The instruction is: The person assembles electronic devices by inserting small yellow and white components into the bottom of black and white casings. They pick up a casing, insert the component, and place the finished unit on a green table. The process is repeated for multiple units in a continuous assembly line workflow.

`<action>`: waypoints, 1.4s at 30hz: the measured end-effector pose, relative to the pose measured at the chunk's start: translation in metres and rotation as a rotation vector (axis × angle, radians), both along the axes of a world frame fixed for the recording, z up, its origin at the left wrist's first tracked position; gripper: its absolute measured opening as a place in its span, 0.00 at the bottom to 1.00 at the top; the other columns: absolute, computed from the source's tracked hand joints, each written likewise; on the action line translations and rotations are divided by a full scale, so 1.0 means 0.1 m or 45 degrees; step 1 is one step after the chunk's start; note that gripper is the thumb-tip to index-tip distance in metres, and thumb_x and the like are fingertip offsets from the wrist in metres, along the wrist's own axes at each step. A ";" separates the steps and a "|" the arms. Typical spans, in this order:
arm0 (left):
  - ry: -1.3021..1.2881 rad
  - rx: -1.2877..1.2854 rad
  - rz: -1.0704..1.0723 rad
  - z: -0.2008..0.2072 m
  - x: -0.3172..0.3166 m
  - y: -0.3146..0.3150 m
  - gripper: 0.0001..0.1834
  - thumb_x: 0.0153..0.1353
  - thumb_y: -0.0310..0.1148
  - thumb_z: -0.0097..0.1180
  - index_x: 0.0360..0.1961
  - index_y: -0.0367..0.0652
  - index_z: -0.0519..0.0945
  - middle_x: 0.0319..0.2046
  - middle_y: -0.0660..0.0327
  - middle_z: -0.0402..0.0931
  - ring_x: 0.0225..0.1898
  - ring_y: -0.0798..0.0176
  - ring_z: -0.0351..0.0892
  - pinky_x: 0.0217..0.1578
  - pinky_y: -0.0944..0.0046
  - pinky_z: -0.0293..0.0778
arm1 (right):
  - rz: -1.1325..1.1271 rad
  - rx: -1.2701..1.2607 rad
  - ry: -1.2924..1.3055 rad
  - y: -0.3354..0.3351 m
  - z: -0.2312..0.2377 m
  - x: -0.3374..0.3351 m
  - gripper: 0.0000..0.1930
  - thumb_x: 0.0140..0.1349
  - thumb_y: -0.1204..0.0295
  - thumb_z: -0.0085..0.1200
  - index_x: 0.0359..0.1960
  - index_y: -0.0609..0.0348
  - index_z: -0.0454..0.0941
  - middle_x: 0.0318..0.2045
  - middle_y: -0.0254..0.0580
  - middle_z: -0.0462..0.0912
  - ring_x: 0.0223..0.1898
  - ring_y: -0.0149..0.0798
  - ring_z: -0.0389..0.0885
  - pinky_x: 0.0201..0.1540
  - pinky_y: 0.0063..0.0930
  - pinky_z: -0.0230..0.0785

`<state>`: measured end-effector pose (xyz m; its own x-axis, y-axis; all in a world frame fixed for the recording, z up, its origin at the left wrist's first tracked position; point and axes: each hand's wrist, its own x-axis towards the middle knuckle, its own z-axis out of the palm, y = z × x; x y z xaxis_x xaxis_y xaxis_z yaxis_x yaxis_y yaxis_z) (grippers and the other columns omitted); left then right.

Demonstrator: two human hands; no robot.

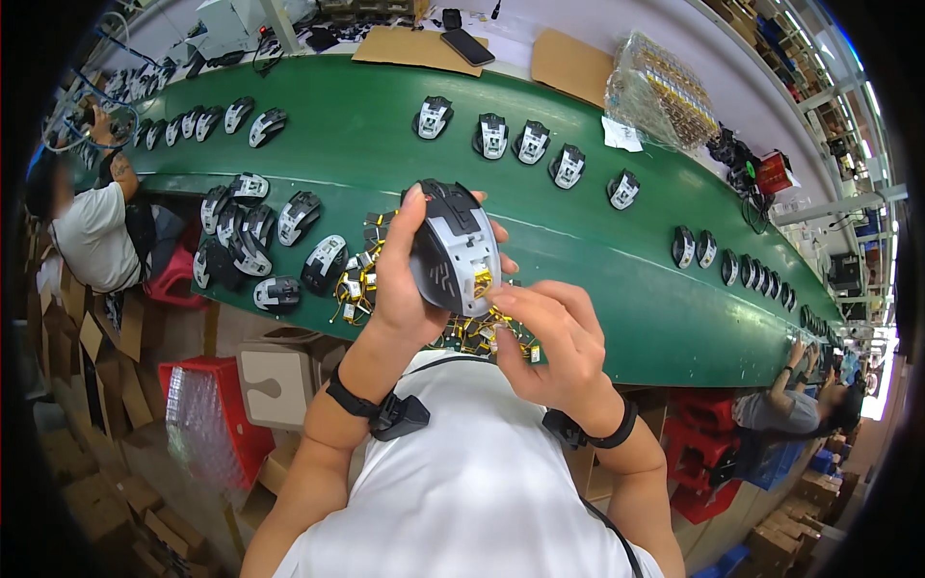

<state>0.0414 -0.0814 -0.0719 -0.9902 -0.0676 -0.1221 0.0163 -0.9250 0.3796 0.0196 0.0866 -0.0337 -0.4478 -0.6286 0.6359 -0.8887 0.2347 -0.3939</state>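
My left hand [397, 279] is wrapped round a black and grey computer mouse [451, 236] with its top shell partly off, held tilted above the bench edge. In its open rear part lies a small yellow battery [481, 280]. My right hand [559, 347] is closed, its bent fingers at this battery and the mouse's lower edge; the thumb sits lower, and exactly how the fingertips grip is partly hidden. Beneath both hands a pile of small yellow batteries with wires and white plugs [358, 287] covers the near edge of the green bench [665, 332].
Several half-open mice [252, 231] are grouped to the left. More stand in a row [532, 143] on the far belt. Cardboard sheets [409, 48], a phone [467, 47] and a bubble-wrapped bundle [660, 87] lie behind. Co-workers [101, 231] sit left and right. A red crate [217, 414] stands below.
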 end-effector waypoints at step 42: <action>1.982 -0.989 1.260 0.99 0.05 0.07 0.25 0.68 0.47 0.48 0.62 0.47 0.70 0.59 0.57 0.70 0.61 0.55 0.64 0.56 0.53 0.67 | -1.623 0.153 -0.660 1.04 -2.90 -3.35 0.38 0.56 0.61 0.63 0.68 0.53 0.61 0.66 0.63 0.60 0.66 0.62 0.60 0.67 0.49 0.58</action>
<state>0.0467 -0.0746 0.0271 0.2081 -0.1605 0.9648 0.9731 -0.0661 -0.2209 -0.3154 0.1909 -0.3238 -0.9161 0.3516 0.1928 0.2043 0.8230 -0.5301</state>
